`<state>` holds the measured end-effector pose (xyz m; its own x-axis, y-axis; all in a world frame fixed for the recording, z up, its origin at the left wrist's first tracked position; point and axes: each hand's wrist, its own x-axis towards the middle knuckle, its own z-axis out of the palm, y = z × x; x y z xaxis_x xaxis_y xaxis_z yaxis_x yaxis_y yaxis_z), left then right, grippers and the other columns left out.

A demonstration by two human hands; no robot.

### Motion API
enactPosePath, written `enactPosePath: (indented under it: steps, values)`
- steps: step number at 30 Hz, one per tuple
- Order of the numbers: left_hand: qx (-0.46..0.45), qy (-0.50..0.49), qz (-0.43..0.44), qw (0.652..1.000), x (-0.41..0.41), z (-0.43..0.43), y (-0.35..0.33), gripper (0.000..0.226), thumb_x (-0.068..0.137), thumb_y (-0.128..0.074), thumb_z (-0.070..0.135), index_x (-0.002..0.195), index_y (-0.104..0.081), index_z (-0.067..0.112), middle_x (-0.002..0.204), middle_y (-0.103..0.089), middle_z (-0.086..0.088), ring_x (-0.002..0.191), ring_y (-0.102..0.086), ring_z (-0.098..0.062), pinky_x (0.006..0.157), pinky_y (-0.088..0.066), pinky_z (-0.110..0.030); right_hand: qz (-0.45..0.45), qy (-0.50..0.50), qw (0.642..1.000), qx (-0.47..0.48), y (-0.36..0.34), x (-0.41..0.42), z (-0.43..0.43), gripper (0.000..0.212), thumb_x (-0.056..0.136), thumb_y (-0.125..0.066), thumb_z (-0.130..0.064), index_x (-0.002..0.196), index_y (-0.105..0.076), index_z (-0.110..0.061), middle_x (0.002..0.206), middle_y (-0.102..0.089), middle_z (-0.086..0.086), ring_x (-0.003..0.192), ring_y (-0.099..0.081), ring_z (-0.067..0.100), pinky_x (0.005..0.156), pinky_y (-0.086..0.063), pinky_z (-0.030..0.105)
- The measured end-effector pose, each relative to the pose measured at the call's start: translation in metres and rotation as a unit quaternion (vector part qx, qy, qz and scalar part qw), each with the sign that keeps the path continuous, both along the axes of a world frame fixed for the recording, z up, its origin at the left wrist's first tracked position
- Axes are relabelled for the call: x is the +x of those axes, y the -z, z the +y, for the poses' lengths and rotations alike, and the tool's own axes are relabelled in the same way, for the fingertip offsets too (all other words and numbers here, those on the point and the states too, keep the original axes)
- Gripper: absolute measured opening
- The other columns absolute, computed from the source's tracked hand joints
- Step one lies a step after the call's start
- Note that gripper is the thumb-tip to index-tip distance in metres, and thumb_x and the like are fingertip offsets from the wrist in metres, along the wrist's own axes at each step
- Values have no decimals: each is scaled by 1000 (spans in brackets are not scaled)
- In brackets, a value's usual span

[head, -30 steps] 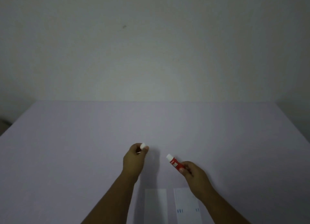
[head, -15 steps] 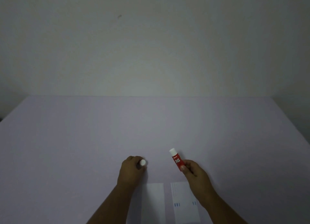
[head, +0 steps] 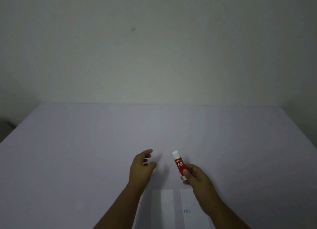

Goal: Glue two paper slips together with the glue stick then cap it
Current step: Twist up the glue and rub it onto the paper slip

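My right hand [head: 196,177] grips the lower end of a red glue stick [head: 178,163]. The stick is uncapped and tilts up and to the left, white tip on top. My left hand [head: 141,168] hovers low over the table just left of the stick, fingers spread. A small pale patch shows between those fingers; I cannot tell whether it is the white cap. Two white paper slips lie side by side near the front edge: a plain left slip [head: 163,208] and a right slip [head: 189,204] with small blue marks, partly under my right forearm.
The pale lavender table [head: 85,160] runs back to a plain wall [head: 154,48]. Its left and right edges show, with dark floor beyond them.
My left hand came down to the table with the white cap pinched, then spread its fingers. The right hand turned the glue stick more upright and barely shifted.
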<state>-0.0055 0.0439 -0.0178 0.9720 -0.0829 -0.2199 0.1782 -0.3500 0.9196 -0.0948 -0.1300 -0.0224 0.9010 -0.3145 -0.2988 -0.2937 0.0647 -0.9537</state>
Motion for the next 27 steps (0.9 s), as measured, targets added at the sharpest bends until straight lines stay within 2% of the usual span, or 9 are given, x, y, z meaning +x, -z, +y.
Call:
enactPosePath:
  steps: [2, 5, 8, 13, 15, 18, 21, 23, 27]
  values:
    - [-105, 56, 68, 990, -7, -11, -21, 27, 85, -65, 18, 109, -64, 29, 112, -64, 2, 102, -58, -13, 78, -45, -21, -7, -8, 1000, 18, -7, 0, 5, 13, 90, -57, -18, 93, -67, -25, 94, -71, -1, 86, -67, 15, 68, -54, 20]
    - [-161, 103, 93, 977, -17, -21, -45, 24, 82, -68, 28, 106, -70, 25, 101, -73, 7, 94, -65, -4, 74, -46, -17, -20, -27, 999, 35, -19, -2, 12, 15, 90, -56, -16, 96, -68, -22, 99, -72, 2, 95, -66, 23, 78, -55, 28]
    - [-188, 70, 84, 976, -23, -24, -55, 19, 81, -69, 24, 99, -73, 22, 87, -74, 8, 81, -66, -2, 66, -45, -14, -25, -35, 998, 56, -32, -6, 17, 15, 89, -57, -17, 100, -67, -21, 104, -71, 3, 97, -65, 22, 76, -57, 24]
    - [-220, 30, 89, 971, -34, -19, -57, 18, 80, -70, 27, 97, -74, 21, 96, -75, 2, 97, -65, -15, 74, -48, -22, -13, -39, 994, 98, -42, -19, 18, 24, 83, -63, -6, 105, -64, -15, 100, -70, 4, 89, -64, 18, 81, -52, 27]
    - [-235, 25, 96, 967, -39, -17, -57, 20, 81, -69, 28, 98, -73, 19, 100, -74, 0, 100, -64, -16, 76, -48, -21, -8, -20, 988, 150, -43, -24, 18, 23, 82, -63, -4, 104, -62, -7, 94, -67, 10, 81, -62, 20, 75, -54, 27]
    - [-266, 22, 110, 957, -44, -15, -58, 26, 77, -71, 28, 100, -73, 15, 101, -75, -2, 102, -65, -17, 77, -48, -20, -8, 4, 963, 269, -48, -31, 20, 24, 79, -62, -14, 100, -63, -2, 82, -67, 16, 67, -63, 20, 63, -57, 26]
    - [-281, 44, 111, 952, -50, -14, -61, 32, 71, -71, 31, 99, -74, 15, 100, -75, 0, 102, -65, -15, 78, -49, -18, 16, 29, 945, 326, -49, -37, 23, 26, 88, -53, -24, 99, -60, -1, 67, -68, 15, 56, -63, 20, 52, -56, 26]
    - [-270, 54, 101, 956, -52, -14, -61, 29, 77, -70, 28, 102, -73, 15, 103, -74, -1, 104, -64, -16, 79, -49, -19, 28, 34, 942, 334, -49, -40, 25, 29, 92, -49, -29, 100, -58, -3, 63, -66, 15, 53, -62, 20, 50, -55, 27]
    - [-262, 40, 89, 960, -53, -13, -62, 25, 82, -67, 22, 106, -71, 13, 107, -72, -3, 106, -62, -17, 80, -48, -20, 5, 17, 965, 263, -48, -43, 25, 31, 82, -59, -24, 104, -59, -2, 82, -66, 15, 65, -60, 20, 63, -54, 29]
